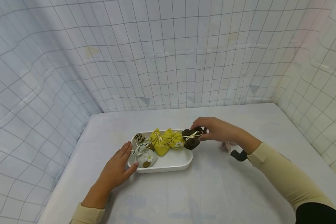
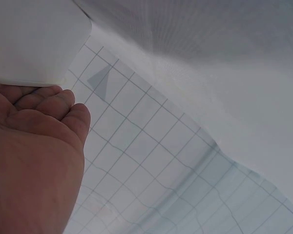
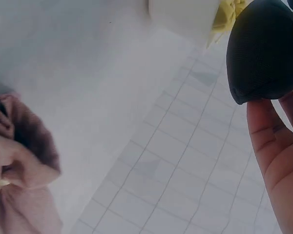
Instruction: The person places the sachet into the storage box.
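My right hand (image 1: pixel 217 129) pinches a dark drawstring pouch (image 1: pixel 191 143) with a pale cord, held at the right end of a white oval tray (image 1: pixel 162 170). In the right wrist view the fingers hold that pouch (image 3: pixel 263 53) from its edge. My left hand (image 1: pixel 114 169) rests against the tray's left end, fingers extended and thumb by the front rim. Inside the tray lie two yellow drawstring pouches (image 1: pixel 160 146), a pale grey-green pouch (image 1: pixel 141 157) with a white flower, and a brown pinecone-like piece (image 1: pixel 139 137) behind it.
A pink drawstring pouch (image 3: pixel 24 175) lies on the white-covered table (image 1: pixel 207 186) right of the tray, partly behind my right forearm. A dark object (image 1: pixel 239 155) shows below the right wrist; its kind is unclear. Grid-patterned cloth (image 1: pixel 162 62) hangs at the back and sides.
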### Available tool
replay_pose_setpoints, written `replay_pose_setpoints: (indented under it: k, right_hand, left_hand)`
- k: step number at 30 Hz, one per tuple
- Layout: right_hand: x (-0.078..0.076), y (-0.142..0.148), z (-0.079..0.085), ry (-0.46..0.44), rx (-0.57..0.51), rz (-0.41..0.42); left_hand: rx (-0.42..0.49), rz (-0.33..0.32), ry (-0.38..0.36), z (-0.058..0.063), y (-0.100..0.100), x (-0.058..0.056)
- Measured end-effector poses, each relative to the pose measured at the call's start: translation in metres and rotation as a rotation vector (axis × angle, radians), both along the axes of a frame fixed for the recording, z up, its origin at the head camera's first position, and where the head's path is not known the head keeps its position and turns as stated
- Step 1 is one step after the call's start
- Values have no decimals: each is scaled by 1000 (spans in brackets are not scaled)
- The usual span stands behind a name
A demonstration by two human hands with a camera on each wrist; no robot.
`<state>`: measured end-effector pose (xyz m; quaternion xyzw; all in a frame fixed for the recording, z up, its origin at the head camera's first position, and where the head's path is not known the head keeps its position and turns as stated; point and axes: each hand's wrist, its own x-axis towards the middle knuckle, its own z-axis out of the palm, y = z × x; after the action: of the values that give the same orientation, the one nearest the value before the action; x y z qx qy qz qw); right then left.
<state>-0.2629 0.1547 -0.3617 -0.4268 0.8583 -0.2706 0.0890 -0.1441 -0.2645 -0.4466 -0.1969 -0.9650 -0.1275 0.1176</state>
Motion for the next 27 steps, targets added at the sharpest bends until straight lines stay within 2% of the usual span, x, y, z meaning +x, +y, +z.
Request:
replay_pose_setpoints:
  k: [13, 21, 27]
  right_hand:
    - [-1, -39, 9, 76, 54, 231]
    - [-1, -65, 7, 29, 134, 313]
    - [-2, -78, 8, 16, 154, 381]
  left_hand:
    - [-6, 2, 9, -2, -1, -1]
    - [-4, -4, 17, -2, -1, -1]
    - [1, -5, 17, -2, -1, -1]
